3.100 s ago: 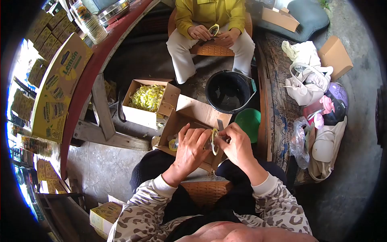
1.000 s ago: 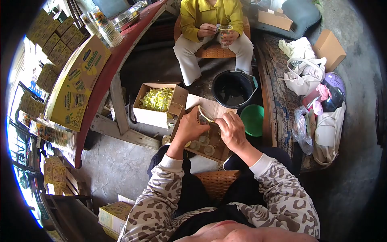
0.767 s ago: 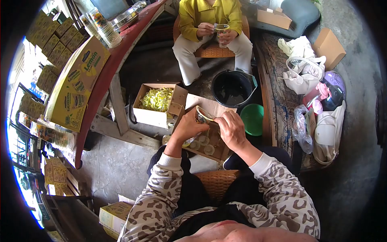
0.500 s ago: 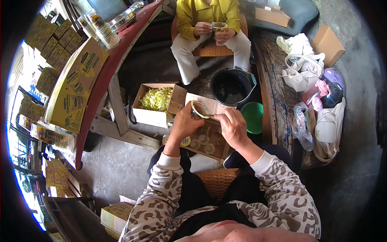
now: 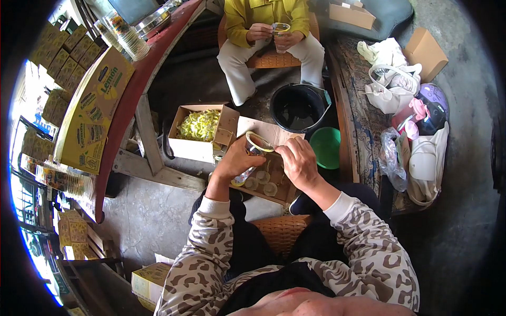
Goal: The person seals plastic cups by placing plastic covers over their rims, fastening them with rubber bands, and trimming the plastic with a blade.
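Observation:
My left hand [image 5: 235, 161] is wrapped round a clear plastic cup [image 5: 253, 150] with a pale yellow rim, its mouth tilted up. At the right side of that rim, my right hand [image 5: 300, 162] has thumb and fingers pinched together; what lies between them is too small to make out. Under both hands is an open cardboard box [image 5: 287, 196] holding several clear cups [image 5: 269, 189]. Left of it, a box [image 5: 188, 149] is filled with yellow-green strips [image 5: 198, 125].
A person [image 5: 266, 31] sits opposite, holding a similar cup. A black bucket [image 5: 298, 108] and a green basin [image 5: 324, 148] stand beyond my right hand. Bags [image 5: 425, 163] lie on the bench at right. A red-edged table [image 5: 120, 108] carries cartons and stacked cups at left.
The cup in my left hand has turned from edge-on to mouth-up. My right hand has stayed by its rim. The person opposite now holds a cup upright instead of a ring-like piece.

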A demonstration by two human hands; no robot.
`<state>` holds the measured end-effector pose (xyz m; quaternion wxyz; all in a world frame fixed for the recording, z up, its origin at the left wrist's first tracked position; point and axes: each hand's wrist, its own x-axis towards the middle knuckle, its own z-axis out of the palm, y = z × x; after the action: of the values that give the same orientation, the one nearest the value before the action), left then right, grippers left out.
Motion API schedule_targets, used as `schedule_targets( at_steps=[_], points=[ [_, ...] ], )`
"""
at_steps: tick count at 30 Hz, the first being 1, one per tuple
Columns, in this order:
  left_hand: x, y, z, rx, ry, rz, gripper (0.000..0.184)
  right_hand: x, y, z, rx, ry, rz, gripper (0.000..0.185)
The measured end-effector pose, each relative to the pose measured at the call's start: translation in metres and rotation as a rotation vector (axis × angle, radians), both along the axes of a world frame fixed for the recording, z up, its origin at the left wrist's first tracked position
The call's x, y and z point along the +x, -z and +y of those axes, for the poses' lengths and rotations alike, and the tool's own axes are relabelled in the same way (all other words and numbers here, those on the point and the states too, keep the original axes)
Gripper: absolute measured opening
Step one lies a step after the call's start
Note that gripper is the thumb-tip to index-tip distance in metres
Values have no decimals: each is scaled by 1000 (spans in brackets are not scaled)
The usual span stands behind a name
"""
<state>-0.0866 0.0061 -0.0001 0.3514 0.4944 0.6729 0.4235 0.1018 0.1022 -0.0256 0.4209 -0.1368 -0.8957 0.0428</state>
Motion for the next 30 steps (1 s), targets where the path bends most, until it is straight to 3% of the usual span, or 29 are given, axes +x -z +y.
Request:
schedule_targets(
  at_steps=[8,13,16,19,24,30],
  points=[
    [0,5,2,11,-45,32,40,3,-4,3,-21,8,16,14],
    [1,5,4,22,152,-225,42,3,-2,6,-22,5,13,12],
    [6,4,3,-4,131,-226,42,-1,1,7,-46,25,4,13],
    [2,-2,4,35,54,-56,40,-2,5,10,-408,12,152,18],
    [-3,6,4,198,-56,49,43,1,5,19,-497,16,205,18],
    [1,1,6,183,-167,183,48,-1,1,18,-561,-18,267,18]
  ],
)
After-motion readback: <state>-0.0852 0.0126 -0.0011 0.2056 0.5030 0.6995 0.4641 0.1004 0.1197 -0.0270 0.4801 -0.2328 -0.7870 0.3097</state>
